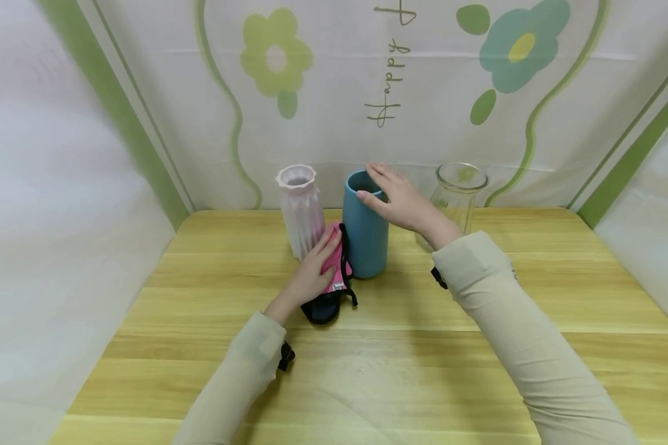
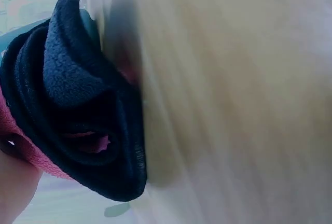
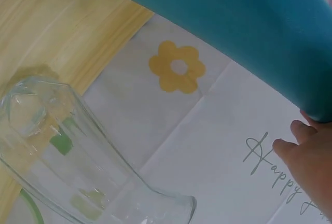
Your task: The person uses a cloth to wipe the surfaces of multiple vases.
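Observation:
A tall matte blue vase (image 1: 365,232) stands upright at the middle back of the table. My right hand (image 1: 399,199) holds it at the top, thumb and fingers spread across the rim. In the right wrist view the fingers (image 3: 306,136) meet the rim end of the blue wall. My left hand (image 1: 310,275) grips a folded pink and black cloth (image 1: 338,281) with a white tag, low against the vase's left side. The left wrist view shows the cloth's fuzzy dark folds (image 2: 78,73) bunched at the table surface, hiding most of the hand.
A pale pink-white fluted vase (image 1: 300,216) stands just left of the blue one. A clear glass vase (image 1: 459,191) stands to the right, partly behind the right forearm. Behind the wooden table (image 1: 423,371) hangs a white curtain (image 1: 334,136) with printed flowers.

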Demonstrator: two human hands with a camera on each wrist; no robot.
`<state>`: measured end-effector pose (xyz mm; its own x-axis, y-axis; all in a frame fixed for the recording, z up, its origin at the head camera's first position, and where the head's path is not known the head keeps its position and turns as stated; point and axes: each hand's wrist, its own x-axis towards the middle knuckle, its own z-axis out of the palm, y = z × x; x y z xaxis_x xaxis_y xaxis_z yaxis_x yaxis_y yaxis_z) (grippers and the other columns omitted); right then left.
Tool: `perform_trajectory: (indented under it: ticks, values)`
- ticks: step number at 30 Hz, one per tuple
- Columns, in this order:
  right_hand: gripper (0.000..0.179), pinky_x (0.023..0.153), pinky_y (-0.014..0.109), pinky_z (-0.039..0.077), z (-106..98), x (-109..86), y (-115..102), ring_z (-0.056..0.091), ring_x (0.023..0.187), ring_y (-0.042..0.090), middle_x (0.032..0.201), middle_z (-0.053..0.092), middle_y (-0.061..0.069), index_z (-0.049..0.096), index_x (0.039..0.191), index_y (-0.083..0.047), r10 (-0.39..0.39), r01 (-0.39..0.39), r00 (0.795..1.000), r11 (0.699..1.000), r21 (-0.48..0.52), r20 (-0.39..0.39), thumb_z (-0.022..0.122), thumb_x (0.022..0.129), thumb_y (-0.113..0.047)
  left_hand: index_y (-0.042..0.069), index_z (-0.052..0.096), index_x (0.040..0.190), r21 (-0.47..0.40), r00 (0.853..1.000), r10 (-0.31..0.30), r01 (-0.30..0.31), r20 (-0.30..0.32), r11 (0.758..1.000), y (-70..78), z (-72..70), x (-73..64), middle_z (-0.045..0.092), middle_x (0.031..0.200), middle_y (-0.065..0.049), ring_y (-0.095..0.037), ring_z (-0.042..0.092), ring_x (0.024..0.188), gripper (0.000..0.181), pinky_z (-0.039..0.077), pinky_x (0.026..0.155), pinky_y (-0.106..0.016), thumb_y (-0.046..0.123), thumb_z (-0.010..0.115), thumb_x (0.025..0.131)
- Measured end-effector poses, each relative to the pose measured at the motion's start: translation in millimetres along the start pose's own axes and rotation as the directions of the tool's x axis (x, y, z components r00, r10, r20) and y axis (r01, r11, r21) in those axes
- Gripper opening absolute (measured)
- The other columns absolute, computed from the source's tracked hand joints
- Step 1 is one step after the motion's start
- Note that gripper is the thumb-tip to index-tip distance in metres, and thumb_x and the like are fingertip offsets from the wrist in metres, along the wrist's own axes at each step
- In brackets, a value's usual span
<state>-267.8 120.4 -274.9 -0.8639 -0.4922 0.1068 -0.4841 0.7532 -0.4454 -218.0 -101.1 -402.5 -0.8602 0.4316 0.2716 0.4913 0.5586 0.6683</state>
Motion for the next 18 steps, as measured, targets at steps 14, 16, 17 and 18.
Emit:
perform_trajectory:
  ticks: [14, 16, 17, 18]
  values:
    - [0.076, 0.122, 0.052, 0.002, 7, -3.5, -14, 0.009, 0.15, 0.029, 0.161, 0.015, 0.014, 0.016, 0.153, -0.006, 0.063, -0.066, 0.995, 0.997, -0.044, -0.073, 0.037, 0.098, -0.054, 0.013, 0.027, 0.151, -0.073, 0.985, 0.032, -0.045, -0.168, 0.996, 28.1, -14.8, 8.9, 0.016, 0.162, -0.009, -0.026, 0.016, 0.15, 0.069, 0.023, 0.119, -0.049, -0.004, 0.051, 0.089]
    - [0.076, 0.122, 0.052, 0.001, 8, -3.4, -15, 0.009, 0.15, 0.029, 0.161, 0.015, 0.014, 0.016, 0.153, -0.005, 0.072, -0.076, 0.994, 0.996, -0.051, -0.08, 0.037, 0.098, -0.054, 0.013, 0.026, 0.151, -0.057, 0.983, 0.043, -0.054, -0.178, 0.997, 32.1, -17.6, 12.4, 0.016, 0.162, -0.008, -0.026, 0.016, 0.15, 0.069, 0.024, 0.119, -0.048, -0.003, 0.05, 0.089]
    - [0.076, 0.122, 0.053, 0.001, 8, -3.5, -16, 0.009, 0.15, 0.029, 0.161, 0.015, 0.014, 0.017, 0.153, -0.005, 0.075, -0.08, 0.994, 0.995, -0.054, -0.085, 0.037, 0.098, -0.054, 0.013, 0.026, 0.152, -0.054, 0.982, 0.045, -0.056, -0.181, 0.997, 33.7, -18.6, 14.0, 0.016, 0.162, -0.008, -0.026, 0.016, 0.15, 0.069, 0.024, 0.118, -0.048, -0.002, 0.05, 0.089]
    - [0.076, 0.122, 0.053, 0.001, 9, -3.5, -16, 0.009, 0.15, 0.029, 0.161, 0.016, 0.014, 0.017, 0.153, -0.004, 0.08, -0.085, 0.993, 0.995, -0.055, -0.088, 0.037, 0.098, -0.054, 0.013, 0.026, 0.152, -0.049, 0.982, 0.047, -0.057, -0.182, 0.997, 34.8, -19.4, 15.4, 0.016, 0.162, -0.008, -0.026, 0.016, 0.15, 0.069, 0.025, 0.118, -0.048, -0.002, 0.05, 0.089]
